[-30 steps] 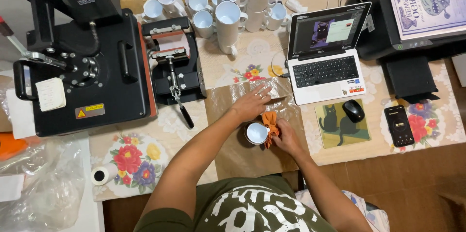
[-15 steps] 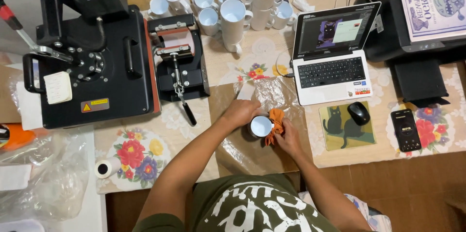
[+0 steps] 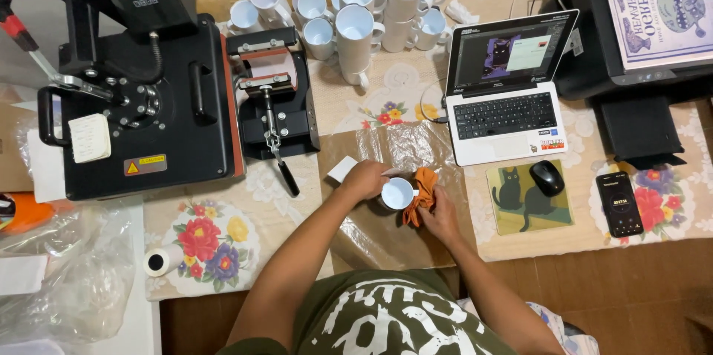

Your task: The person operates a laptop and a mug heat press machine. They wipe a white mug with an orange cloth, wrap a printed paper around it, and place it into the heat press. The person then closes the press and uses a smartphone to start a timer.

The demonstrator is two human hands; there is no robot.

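white glazed mug [image 3: 397, 193], smooth and round, mouth facing straight up at the camera, so long axis running vertical toward the lens; handle not visible. sits low in the middle of the table on a crinkled sheet of clear plastic wrap [image 3: 386, 232], just below the laptop's left corner.

left hand [image 3: 364, 179] wrapped around the mug's left side, fingers curled close on its wall, forearm coming up from the lower left, elbow bent. small white slip of paper [image 3: 342, 169] showing just beyond the knuckles; whether pinched or merely lying under the hand, cannot tell.

right hand [image 3: 440, 214] pressed against the mug's right side, fingers bunched around a soft crumpled orange cloth [image 3: 421, 193] that touches the rim and outer wall; wrist angled in from the lower right.

elsewhere: black flat heat press [image 3: 141, 110], boxy metal with an orange edge; beside it a smaller black mug press [image 3: 271, 99] with a curved pad and a long lever. cluster of plain white mugs [image 3: 364, 6] at the top, some stacked. open silver laptop [image 3: 509, 88], black mouse [image 3: 547, 177] on a cat-printed pad, dark phone [image 3: 619, 203], black printer [image 3: 639, 36]. floral lace-patterned tablecloth [image 3: 215, 240] beneath, roll of tape [image 3: 162, 260] at lower left.
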